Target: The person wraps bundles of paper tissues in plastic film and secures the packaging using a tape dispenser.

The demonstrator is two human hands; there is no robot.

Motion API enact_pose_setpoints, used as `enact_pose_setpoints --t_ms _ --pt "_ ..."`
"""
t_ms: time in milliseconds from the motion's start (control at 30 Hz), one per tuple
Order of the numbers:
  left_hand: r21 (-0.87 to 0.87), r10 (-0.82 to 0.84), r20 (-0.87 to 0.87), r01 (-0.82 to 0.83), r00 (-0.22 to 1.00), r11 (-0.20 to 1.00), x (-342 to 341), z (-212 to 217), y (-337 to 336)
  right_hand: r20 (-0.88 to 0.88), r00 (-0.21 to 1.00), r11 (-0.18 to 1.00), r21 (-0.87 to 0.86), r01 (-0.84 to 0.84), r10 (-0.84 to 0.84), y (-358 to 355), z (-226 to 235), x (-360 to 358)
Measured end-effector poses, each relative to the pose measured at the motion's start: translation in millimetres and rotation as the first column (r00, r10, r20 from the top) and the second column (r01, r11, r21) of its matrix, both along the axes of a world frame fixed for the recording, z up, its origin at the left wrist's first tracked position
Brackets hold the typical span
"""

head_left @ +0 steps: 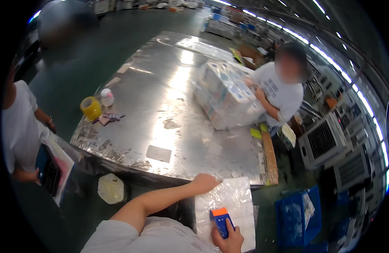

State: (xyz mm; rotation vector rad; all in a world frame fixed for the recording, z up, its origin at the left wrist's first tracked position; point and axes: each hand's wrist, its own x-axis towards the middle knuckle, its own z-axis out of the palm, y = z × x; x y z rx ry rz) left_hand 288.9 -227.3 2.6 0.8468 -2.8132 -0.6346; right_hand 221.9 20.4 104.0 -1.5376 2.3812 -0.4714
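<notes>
Hand point(205, 183) on the left is pressed flat, fingers loosely curled, on the upper left corner of a plastic-wrapped white pack point(228, 208) that overhangs the near edge of the steel bench point(160, 109), while the right hand point(229, 241) is clenched around a blue tool with an orange tip point(221, 220) set against the wrap. The pack appears to be mid-handling, steadied for work on its film; a firm hold and a controlled stroke are judged necessary next. Across the bench, a co-worker's hands point(255, 88) are laid on a larger wrapped bundle of boxes point(226, 95).

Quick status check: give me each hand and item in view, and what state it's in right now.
Left hand: flat on the plastic-wrapped package, near its top edge.
Right hand: gripping the blue-and-orange tool.
Blue-and-orange tool: held against the package.
Plastic-wrapped package: lying flat, wrapped.
Yellow tape roll: standing on the metal table.
</notes>
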Motion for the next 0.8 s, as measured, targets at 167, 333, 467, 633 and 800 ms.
enact_pose_setpoints --t_ms 167,333,467,633,800 --pt "-0.005 -0.015 0.013 0.015 1.0 1.0 -10 13 7 -0.01 0.997 0.997 -0.025 0.078 -0.079 17 -1 1" --pt "0.044 0.099 -0.055 -0.096 0.994 0.994 -16 -3 8 0.004 0.995 0.995 -0.013 0.101 -0.101 19 1 0" --pt "0.061 0.119 -0.035 -0.116 0.992 0.991 -8 0 4 0.022 0.996 0.996 -0.027 0.086 -0.086 16 1 2" --pt "0.174 0.105 -0.023 -0.099 0.994 0.98 -11 -12 8 -0.013 0.983 0.982 0.042 0.185 -0.184 36 2 2" --pt "0.064 0.062 -0.191 -0.05 0.98 0.997 -13 -15 13 0.023 0.994 0.983 0.148 0.105 -0.11 26 0 -1"
